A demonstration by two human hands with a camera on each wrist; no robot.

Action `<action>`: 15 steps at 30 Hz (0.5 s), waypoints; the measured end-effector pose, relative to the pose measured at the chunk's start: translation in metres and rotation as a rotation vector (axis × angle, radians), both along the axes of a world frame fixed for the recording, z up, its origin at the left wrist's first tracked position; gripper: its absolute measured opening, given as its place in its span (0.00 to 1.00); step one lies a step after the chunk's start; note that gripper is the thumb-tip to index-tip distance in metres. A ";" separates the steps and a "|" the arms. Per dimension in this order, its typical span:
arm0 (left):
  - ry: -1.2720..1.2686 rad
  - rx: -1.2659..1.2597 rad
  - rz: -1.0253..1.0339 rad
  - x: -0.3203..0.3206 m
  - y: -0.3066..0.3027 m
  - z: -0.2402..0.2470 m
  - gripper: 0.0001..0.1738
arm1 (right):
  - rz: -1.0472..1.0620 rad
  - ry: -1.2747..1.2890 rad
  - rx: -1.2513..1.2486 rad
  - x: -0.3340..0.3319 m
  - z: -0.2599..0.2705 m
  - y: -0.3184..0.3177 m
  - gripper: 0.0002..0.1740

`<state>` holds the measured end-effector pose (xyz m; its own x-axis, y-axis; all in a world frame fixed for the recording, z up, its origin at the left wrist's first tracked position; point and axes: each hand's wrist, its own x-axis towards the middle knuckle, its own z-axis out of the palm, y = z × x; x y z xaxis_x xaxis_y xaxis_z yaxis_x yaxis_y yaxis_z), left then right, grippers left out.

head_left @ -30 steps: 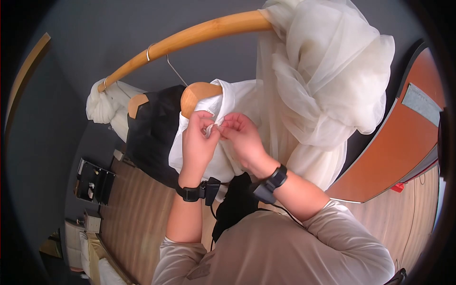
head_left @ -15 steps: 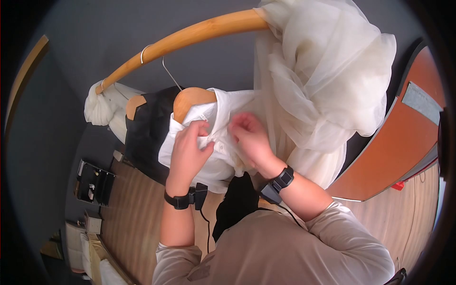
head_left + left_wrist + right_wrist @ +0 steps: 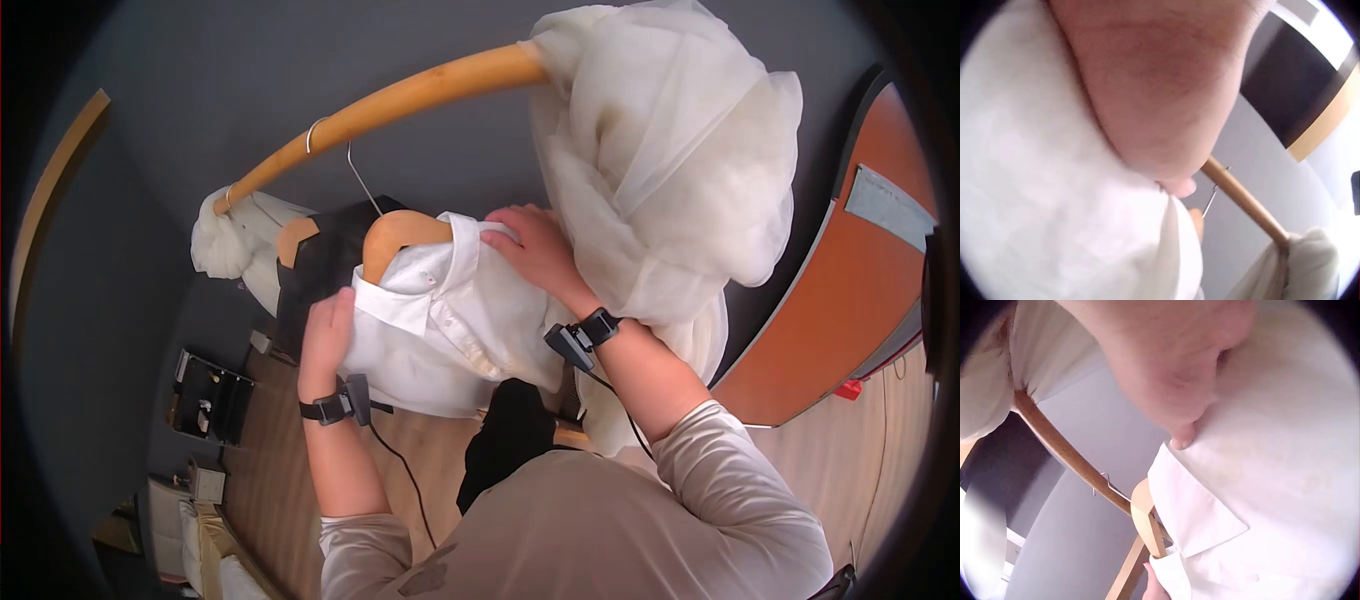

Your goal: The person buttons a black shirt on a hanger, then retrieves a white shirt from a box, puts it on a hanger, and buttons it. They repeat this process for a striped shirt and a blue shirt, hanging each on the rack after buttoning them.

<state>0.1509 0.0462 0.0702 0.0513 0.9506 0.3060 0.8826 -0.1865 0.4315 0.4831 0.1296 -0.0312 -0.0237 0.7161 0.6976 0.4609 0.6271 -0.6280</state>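
A white collared shirt (image 3: 400,345) is on a wooden hanger (image 3: 392,240), its collar spread and its button front facing up towards me. My left hand (image 3: 325,340) holds the shirt at its left-hand shoulder in the head view. Cloth gathers into a fold by its fingertip in the left wrist view. At the opposite shoulder, beside the collar (image 3: 1194,509), my right hand (image 3: 540,250) grips the shirt with thumb and fingers. The far fingers of both hands are partly hidden.
A curved wooden rail (image 3: 430,95) runs above, with sheer cream fabric (image 3: 680,150) bunched at its right end and more at its left. A black garment (image 3: 340,240) hangs behind the shirt. An orange-brown panel (image 3: 800,350) stands at the right.
Both hands were together at the shirt's front below the collar. They have parted, left hand to the left and right hand up and right, onto the shoulders. The collar now lies more open.
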 end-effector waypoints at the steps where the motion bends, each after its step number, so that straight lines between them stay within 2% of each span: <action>1: 0.002 0.055 -0.035 0.006 -0.004 0.001 0.20 | -0.013 -0.024 0.025 0.000 0.000 0.004 0.16; 3: 0.041 0.138 -0.054 0.019 -0.013 0.000 0.20 | 0.028 -0.087 -0.125 0.008 0.035 -0.013 0.17; 6: 0.104 0.241 0.035 0.028 -0.020 -0.004 0.21 | -0.055 -0.098 0.010 0.008 0.007 -0.003 0.26; 8: 0.094 0.345 0.142 0.027 -0.013 -0.010 0.23 | -0.050 -0.001 -0.097 0.009 -0.025 -0.005 0.32; 10: 0.109 0.347 0.284 0.016 -0.009 -0.012 0.22 | -0.023 -0.016 -0.176 0.019 -0.030 -0.025 0.38; 12: 0.169 0.318 0.429 -0.011 -0.002 -0.016 0.22 | -0.028 -0.090 -0.212 0.024 -0.036 -0.038 0.39; 13: 0.103 0.276 0.472 -0.012 -0.002 -0.013 0.22 | -0.052 -0.096 -0.214 0.025 -0.054 -0.034 0.38; 15: 0.068 0.384 0.377 -0.029 0.005 -0.027 0.22 | -0.036 -0.084 -0.233 0.038 -0.068 -0.044 0.36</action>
